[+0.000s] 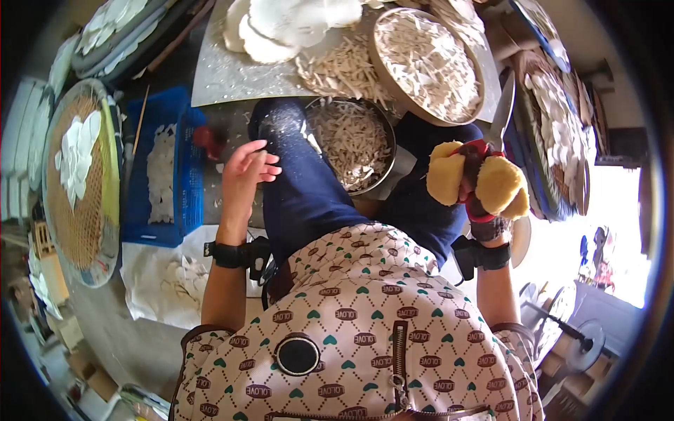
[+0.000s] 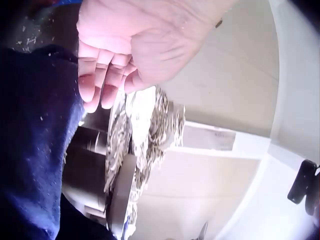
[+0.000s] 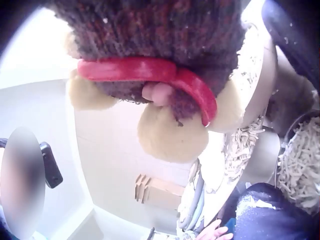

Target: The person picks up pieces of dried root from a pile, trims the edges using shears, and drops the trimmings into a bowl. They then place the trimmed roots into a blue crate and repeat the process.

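My left hand (image 1: pixel 246 179) is held bare and empty above the left thigh, its fingers loosely bent; the left wrist view shows the palm side of this hand (image 2: pixel 137 42). In a dark knitted glove, my right hand (image 1: pixel 472 175) grips scissors (image 1: pixel 503 116) over the right knee, blades pointing away from me. Red handles (image 3: pixel 130 69) loop round the gloved hand (image 3: pixel 150 32), with thick yellow padding (image 3: pixel 172 132) about them. Between the knees sits a metal bowl (image 1: pixel 390 156) of pale strips (image 1: pixel 349 137). Whether the blades are apart cannot be told.
On the table (image 1: pixel 232 77) ahead are large white pieces (image 1: pixel 288 24), loose strips (image 1: pixel 344 70) and a round tray (image 1: pixel 480 95) heaped with strips. A blue crate (image 1: pixel 189 179) and a woven tray (image 1: pixel 84 210) stand left. Stacked trays (image 1: pixel 554 133) are at the right.
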Motion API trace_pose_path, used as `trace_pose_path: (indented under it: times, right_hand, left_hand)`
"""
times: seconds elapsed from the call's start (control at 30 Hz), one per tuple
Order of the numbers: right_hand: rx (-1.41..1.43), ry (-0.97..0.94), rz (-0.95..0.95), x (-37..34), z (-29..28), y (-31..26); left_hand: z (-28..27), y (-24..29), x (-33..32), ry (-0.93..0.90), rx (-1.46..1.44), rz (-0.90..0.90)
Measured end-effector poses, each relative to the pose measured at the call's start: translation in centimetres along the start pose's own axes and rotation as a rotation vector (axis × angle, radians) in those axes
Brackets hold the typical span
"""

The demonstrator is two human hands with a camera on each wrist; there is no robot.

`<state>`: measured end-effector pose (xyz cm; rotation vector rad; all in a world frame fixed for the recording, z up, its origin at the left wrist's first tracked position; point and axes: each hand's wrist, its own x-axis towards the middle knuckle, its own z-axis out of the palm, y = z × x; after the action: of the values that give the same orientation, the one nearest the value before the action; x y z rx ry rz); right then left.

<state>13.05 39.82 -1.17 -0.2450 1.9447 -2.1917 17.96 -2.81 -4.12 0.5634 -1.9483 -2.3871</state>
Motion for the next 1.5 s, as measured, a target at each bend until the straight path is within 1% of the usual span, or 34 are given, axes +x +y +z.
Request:
trace_pose_path:
  times: [0.03,0.1,0.17,0.2,0.23,0.27,0.33,0.37,0.4,0.47,0.5,0.6,0.63,0.67,0.73,0.8,0.83,0.93,0.97,1.0,1.07,1.13,1.17,1.2,1.23,1.27,1.3,1.33,1.37,1.4,1.47,1.5]
  right_hand:
    - [0.178,-0.029,0.003,-0.6,-0.1,-0.1]
    - [0.201,0.045,0.036,-1.8,-1.0,0.4]
    - [0.224,0.114,0.071,-3.0,-1.5,0.9]
    - [0.171,0.117,0.073,-3.4,-1.2,0.6]
    - [0.115,0.121,0.077,-3.9,-0.2,-0.5]
    - [0.096,0.175,0.089,-4.5,1.1,-2.0]
    - [0.061,0.282,0.117,-5.9,3.5,-4.9]
    - [0.12,0.29,0.122,-6.5,3.5,-5.3]
    - [0.182,0.298,0.121,-7.2,3.6,-5.4]
    - [0.304,0.315,0.117,-8.7,3.8,-5.6]
    - [0.295,0.322,0.126,-9.6,3.3,-5.5]
    - [0.274,0.347,0.14,-11.2,2.0,-5.4]
    - [0.265,0.351,0.138,-11.3,2.0,-5.4]
    - [0.253,0.352,0.134,-11.3,2.0,-5.4]
    - [0.233,0.349,0.124,-10.8,2.5,-5.3]
    - [0.204,0.344,0.117,-10.3,2.7,-5.2]
    - [0.188,0.343,0.113,-10.1,2.9,-5.1]
    - [0.132,0.328,0.095,-8.8,2.8,-4.9]
    - [0.113,0.318,0.089,-8.3,2.9,-4.8]
    - [0.086,0.313,0.08,-7.7,2.9,-4.8]
    - [-0.003,0.31,0.039,-6.7,2.9,-4.8]
    - [-0.202,0.325,-0.059,-5.3,2.4,-4.6]
    - [-0.307,0.348,-0.115,-4.8,2.4,-4.4]
    - [-0.346,0.352,-0.135,-4.2,2.6,-4.6]
    - [-0.292,0.319,-0.096,-3.7,3.1,-4.9]
    - [-0.089,0.212,0.065,-3.2,4.4,-7.1]
    - [0.095,0.134,0.244,-2.7,5.6,-9.2]
    - [0.039,0.115,0.25,-2.5,5.8,-9.7]
    - [-0.016,0.095,0.255,-2.3,6.1,-10.2]
    - [-0.043,0.091,0.312,-2.6,5.7,-9.9]
    - [0.0,0.126,0.384,-4.1,4.2,-7.4]
    - [0.052,0.149,0.405,-4.6,3.5,-6.2]
  left_hand:
    - [1.0,0.2,0.7,-0.081,0.039,-0.004]
    - [3.2,0.7,2.0,-0.271,0.108,-0.001]
    - [5.4,0.1,4.8,-0.528,0.263,-0.002]
    - [6.5,-0.6,6.5,-0.654,0.343,-0.003]
    - [7.6,-2.4,8.8,-0.753,0.518,0.075]
    - [8.9,-3.7,10.7,-0.85,0.694,0.154]
    - [11.8,-3.0,12.0,-0.942,1.118,0.186]
    - [12.6,-4.5,13.5,-0.991,1.313,0.254]
    - [13.6,-4.2,13.9,-1.055,1.375,0.099]
    - [14.4,-7.4,16.4,-0.992,1.483,0.05]
    - [14.5,-7.8,17.2,-0.996,1.238,0.033]
    - [15.6,-9.5,17.2,-1.045,0.99,0.144]
    - [16.3,-9.7,16.6,-1.13,1.211,0.194]
    - [16.0,-10.0,15.5,-1.141,1.23,0.175]
    - [15.9,-9.3,12.2,-1.091,1.565,0.27]
    - [15.5,-7.5,10.0,-1.186,1.669,0.258]
    - [14.9,-7.7,9.7,-1.254,1.694,0.313]
    - [13.4,-9.3,10.4,-1.349,1.596,0.305]
    - [12.5,-9.6,10.5,-1.288,1.487,0.23]
    - [12.7,-8.8,10.3,-1.28,1.43,0.162]
    - [14.9,-5.6,9.9,-1.25,1.318,0.047]
    - [17.4,-3.3,8.7,-1.087,0.971,0.11]
    - [18.9,-3.0,8.2,-1.08,0.87,0.321]
    - [20.7,-3.2,8.0,-1.068,0.765,0.539]
    - [22.6,-4.9,7.8,-1.023,0.666,0.678]
    - [24.4,-6.5,7.6,-0.979,0.561,0.808]
    - [26.0,-6.7,7.2,-1.087,0.674,0.7]
    - [27.1,-6.9,7.0,-1.186,0.784,0.58]
    - [27.6,-8.7,7.0,-1.113,0.833,0.712]
    - [28.0,-10.4,7.4,-1.093,0.858,0.731]
    - [28.8,-13.8,8.4,-1.051,0.908,0.767]
    - [29.1,-13.8,8.3,-1.054,0.933,0.731]
